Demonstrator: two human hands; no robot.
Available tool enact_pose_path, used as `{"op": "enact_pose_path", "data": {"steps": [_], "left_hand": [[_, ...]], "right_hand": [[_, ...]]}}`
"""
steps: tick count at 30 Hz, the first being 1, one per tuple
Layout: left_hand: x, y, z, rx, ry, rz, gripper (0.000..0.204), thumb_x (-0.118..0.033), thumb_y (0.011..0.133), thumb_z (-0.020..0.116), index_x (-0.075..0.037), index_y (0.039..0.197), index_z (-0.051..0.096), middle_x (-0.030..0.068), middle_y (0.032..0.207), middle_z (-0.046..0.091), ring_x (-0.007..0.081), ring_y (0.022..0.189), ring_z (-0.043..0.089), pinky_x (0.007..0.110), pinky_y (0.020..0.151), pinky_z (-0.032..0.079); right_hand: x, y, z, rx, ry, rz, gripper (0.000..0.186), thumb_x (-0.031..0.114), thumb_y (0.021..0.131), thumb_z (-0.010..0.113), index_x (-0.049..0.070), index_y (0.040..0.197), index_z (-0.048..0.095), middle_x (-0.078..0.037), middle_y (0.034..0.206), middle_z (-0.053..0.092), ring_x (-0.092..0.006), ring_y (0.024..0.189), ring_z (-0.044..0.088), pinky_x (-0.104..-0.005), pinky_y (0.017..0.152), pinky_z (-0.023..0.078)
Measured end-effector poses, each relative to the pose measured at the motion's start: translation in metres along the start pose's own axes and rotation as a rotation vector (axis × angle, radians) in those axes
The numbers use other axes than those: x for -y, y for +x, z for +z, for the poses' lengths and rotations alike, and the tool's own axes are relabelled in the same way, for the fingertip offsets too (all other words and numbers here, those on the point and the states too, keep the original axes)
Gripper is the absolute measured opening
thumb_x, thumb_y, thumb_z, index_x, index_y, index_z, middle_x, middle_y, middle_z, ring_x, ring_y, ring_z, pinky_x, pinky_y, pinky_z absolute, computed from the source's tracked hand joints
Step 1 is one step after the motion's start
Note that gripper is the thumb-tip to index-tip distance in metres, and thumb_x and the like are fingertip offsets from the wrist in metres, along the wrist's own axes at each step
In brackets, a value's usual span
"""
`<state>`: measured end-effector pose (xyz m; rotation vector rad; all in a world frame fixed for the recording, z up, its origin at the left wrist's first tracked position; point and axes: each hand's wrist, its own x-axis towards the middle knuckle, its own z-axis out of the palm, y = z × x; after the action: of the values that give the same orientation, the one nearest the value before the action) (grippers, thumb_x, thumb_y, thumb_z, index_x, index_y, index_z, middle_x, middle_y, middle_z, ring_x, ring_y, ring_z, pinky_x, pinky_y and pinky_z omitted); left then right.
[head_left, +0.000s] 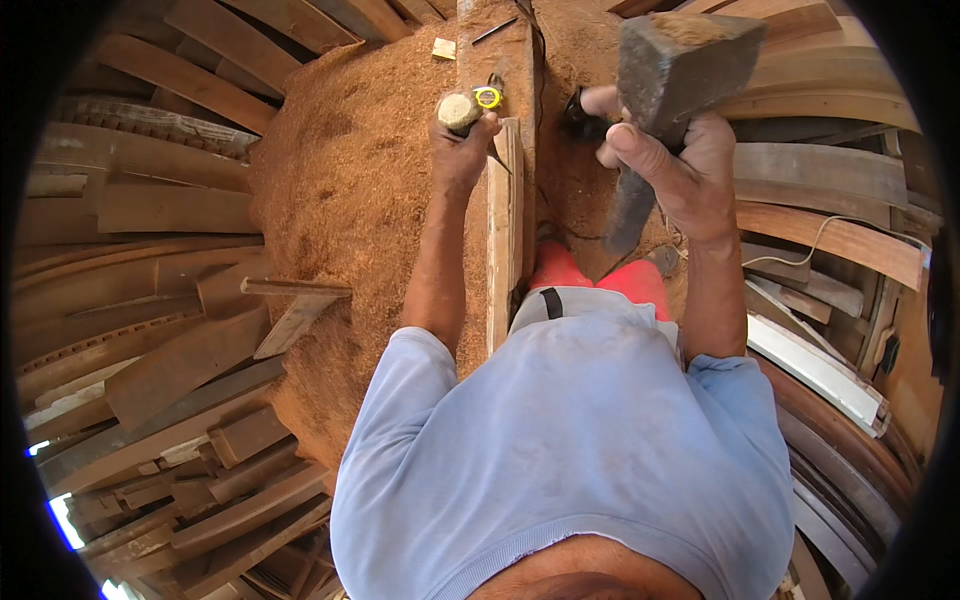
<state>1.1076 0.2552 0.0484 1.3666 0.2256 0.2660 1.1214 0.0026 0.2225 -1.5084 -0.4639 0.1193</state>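
My left hand (463,150) is closed round an upright tool with a thick round handle (458,111), seen end-on with a pale wooden top. The tool's lower part is hidden beneath the handle and fingers, so its kind cannot be made out. In my right hand (690,180) is a mallet (685,65) with a dark, worn block head, raised to the right of the left hand. Its handle slants down below my fingers. Just under the left hand runs a narrow length of timber (505,240). A yellow-green tape measure (488,97) lies beside the round handle.
A dark pencil (494,31) and a small pale wood block (444,48) lie on the long beam ahead. Sawdust (340,170) covers the ground at left. Stacked boards (180,190) line the left; more planks (825,235) and a white length (815,375) crowd the right.
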Motion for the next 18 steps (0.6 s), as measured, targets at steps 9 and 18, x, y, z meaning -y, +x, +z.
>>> {"op": "enact_pose_path", "data": {"steps": [9, 18], "left_hand": [[0.008, 0.009, 0.005, -0.011, 0.143, 0.060, 0.014, -0.001, 0.090, 0.068, -0.004, 0.097, 0.057, 0.0015, 0.081, 0.063, 0.0094, 0.061, 0.063, 0.026, 0.051, 0.055], [0.001, 0.007, 0.012, 0.049, 0.234, 0.012, 0.011, 0.000, 0.087, 0.068, -0.002, 0.097, 0.063, 0.0009, 0.080, 0.064, 0.0076, 0.065, 0.063, 0.026, 0.056, 0.053]], "right_hand": [[0.006, -0.004, -0.003, -0.048, -0.036, -0.035, 0.023, 0.023, 0.091, 0.079, 0.003, 0.088, 0.069, -0.002, 0.070, 0.066, -0.0093, 0.061, 0.059, -0.0257, 0.055, 0.045], [0.017, 0.000, 0.002, -0.044, -0.114, -0.127, 0.016, 0.015, 0.093, 0.073, 0.001, 0.088, 0.066, -0.002, 0.073, 0.062, -0.0089, 0.063, 0.056, -0.0261, 0.057, 0.045]]}}
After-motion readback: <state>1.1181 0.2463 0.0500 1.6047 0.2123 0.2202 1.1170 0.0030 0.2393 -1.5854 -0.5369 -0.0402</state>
